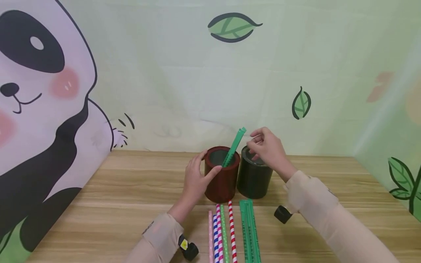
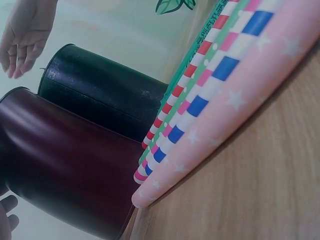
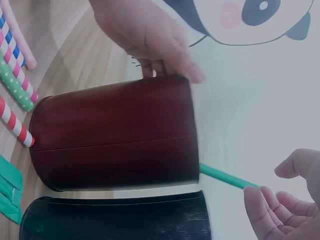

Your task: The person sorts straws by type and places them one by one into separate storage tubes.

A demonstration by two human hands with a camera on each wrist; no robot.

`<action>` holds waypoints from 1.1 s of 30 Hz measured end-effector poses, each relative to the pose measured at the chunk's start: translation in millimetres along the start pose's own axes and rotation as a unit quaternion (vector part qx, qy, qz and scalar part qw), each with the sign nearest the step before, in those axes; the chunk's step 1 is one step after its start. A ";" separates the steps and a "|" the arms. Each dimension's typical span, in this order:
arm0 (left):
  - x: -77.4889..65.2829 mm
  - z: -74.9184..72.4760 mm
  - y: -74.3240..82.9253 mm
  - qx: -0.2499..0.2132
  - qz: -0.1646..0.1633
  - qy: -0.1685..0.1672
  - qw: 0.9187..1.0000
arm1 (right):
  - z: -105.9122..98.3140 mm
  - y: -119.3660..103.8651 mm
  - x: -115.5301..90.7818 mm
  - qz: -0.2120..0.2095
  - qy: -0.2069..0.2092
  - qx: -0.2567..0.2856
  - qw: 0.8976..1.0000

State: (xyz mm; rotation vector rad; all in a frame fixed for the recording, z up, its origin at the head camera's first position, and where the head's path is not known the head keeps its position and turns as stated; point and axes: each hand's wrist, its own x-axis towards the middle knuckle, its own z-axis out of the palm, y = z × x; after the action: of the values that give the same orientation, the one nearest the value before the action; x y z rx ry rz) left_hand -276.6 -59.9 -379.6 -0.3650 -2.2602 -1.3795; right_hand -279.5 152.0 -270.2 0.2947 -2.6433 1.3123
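A dark red cylindrical cup [image 1: 221, 186] stands upright on the table. My left hand [image 1: 196, 177] grips it near the rim, thumb on the near side and fingers round the left. One long green wrapped stick [image 1: 235, 146] leans inside it, its upper end rising past the rim. My right hand [image 1: 267, 147] hovers over a black cylindrical cup [image 1: 254, 180], just right of the red one. In the right wrist view its thumb is apart from the loosely bent fingers [image 3: 260, 212], which overlap the green stick's end [image 3: 227, 176].
Several patterned paper straws [image 1: 221, 233], striped, dotted and starred, lie in front of the red cup. Right of them are several more green wrapped sticks [image 1: 250, 232]. Behind the wooden table [image 1: 131, 204] hangs a backdrop [image 1: 164, 73] with a panda and leaves.
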 end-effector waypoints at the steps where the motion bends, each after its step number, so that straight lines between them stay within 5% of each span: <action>1: -0.1 0.1 0.3 0.000 -0.002 -0.001 1.000 | -1.4 -0.7 -1.6 -0.003 0.001 -0.001 1.000; 17: -1.3 0.2 -2.2 0.012 -0.021 -0.007 1.000 | -13.5 -2.9 -36.4 -0.039 0.006 -0.017 0.999; 33: -0.2 0.8 0.5 0.008 -0.022 -0.013 1.000 | -10.5 16.1 -72.9 -0.037 -0.035 -0.017 0.999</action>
State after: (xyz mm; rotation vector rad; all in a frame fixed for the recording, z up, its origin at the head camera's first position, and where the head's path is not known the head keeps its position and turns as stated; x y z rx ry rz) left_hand -276.4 -58.9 -379.6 -0.3310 -2.3127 -1.3844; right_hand -212.5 177.1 -294.0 0.4369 -2.6799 1.2551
